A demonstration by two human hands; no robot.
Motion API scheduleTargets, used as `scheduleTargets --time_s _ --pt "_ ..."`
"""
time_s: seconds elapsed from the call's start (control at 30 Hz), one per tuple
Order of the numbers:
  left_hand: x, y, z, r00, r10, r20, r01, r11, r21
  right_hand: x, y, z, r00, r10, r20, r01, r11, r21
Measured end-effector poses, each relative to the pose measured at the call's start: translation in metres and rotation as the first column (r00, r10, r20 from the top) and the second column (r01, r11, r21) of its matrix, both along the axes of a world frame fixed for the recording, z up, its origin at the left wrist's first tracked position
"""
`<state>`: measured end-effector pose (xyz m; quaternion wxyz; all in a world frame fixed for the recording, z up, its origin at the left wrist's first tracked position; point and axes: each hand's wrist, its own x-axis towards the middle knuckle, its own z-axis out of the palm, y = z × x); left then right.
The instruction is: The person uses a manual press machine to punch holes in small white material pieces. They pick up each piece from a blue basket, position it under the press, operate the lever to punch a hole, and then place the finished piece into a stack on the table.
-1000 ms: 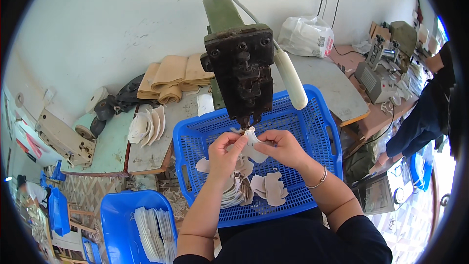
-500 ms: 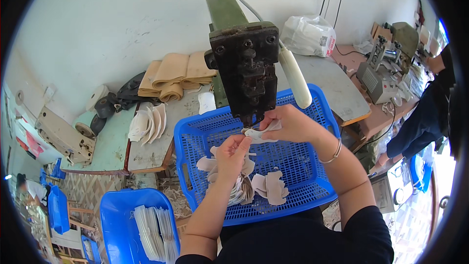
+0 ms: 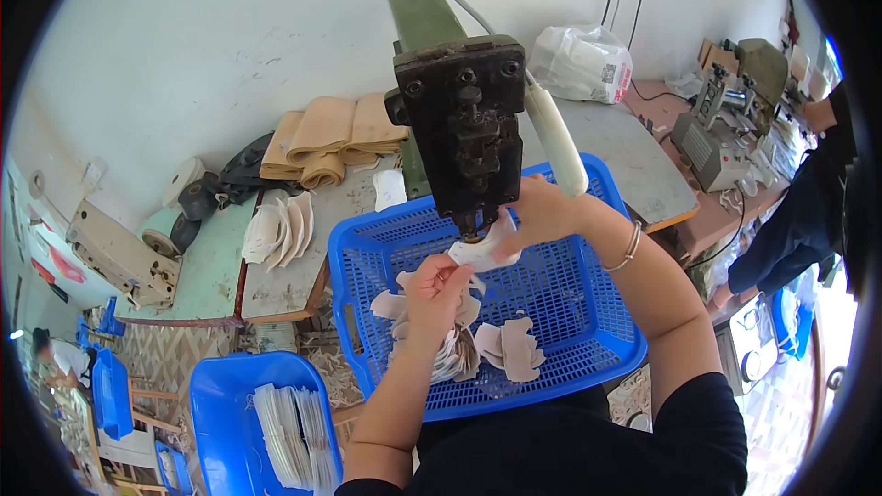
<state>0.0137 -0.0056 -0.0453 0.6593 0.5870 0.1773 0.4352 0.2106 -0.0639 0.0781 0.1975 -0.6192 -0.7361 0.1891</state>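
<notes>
A small curved white piece of sheet material (image 3: pixel 485 246) lies at the lower tip of the dark head (image 3: pixel 470 133) of a green machine. My left hand (image 3: pixel 432 289) pinches the piece's near left edge between thumb and fingers. At the other end, my right hand (image 3: pixel 542 211) is closed on it, its fingertips partly hidden behind the machine head. Under both hands, a blue perforated basket (image 3: pixel 617 317) holds a heap of similar pale pieces (image 3: pixel 439 349). A smaller group of them (image 3: pixel 511 349) lies right of the heap.
A blue tub (image 3: pixel 216 404) with bundled white strips stands at lower left. Folded tan sheets (image 3: pixel 326 133) and stacked pale pieces (image 3: pixel 280 228) rest on the table to the left. A pale handle-shaped lamp (image 3: pixel 559 142) hangs beside my right hand. Another person (image 3: pixel 799 220) stands at far right.
The white piece has turned under the machine tip, so more of its broad face shows. My right hand has moved slightly up and inward; my left hand stays nearly in place.
</notes>
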Motion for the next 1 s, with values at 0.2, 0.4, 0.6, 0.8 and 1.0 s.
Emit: scheduleTargets --time_s 0.2,0.4,0.6,0.8,1.0 --pt "-0.033 0.018 -0.020 0.979 -0.205 -0.015 0.203 0.975 -0.091 0.018 -0.027 -0.053 0.949 0.081 -0.304 -0.092 0.996 -0.022" --pt "-0.030 0.011 -0.014 0.937 0.300 -0.178 -0.198 0.877 0.438 -0.012 -0.038 -0.072 0.823 -0.104 -0.558 0.023 0.988 -0.150" --pt "-0.014 -0.010 0.024 0.839 0.419 -0.347 0.109 0.495 0.862 -0.038 -0.041 -0.057 0.799 -0.128 -0.587 0.152 0.988 -0.007" --pt "-0.014 0.013 0.074 0.863 0.416 -0.288 0.098 0.420 0.902 -0.041 -0.035 -0.072 0.478 -0.275 -0.834 0.197 0.959 -0.204" --pt "-0.009 0.032 0.095 0.879 0.347 -0.328 0.147 0.458 0.877 -0.055 -0.027 -0.079 0.212 -0.282 -0.936 0.282 0.934 -0.218"
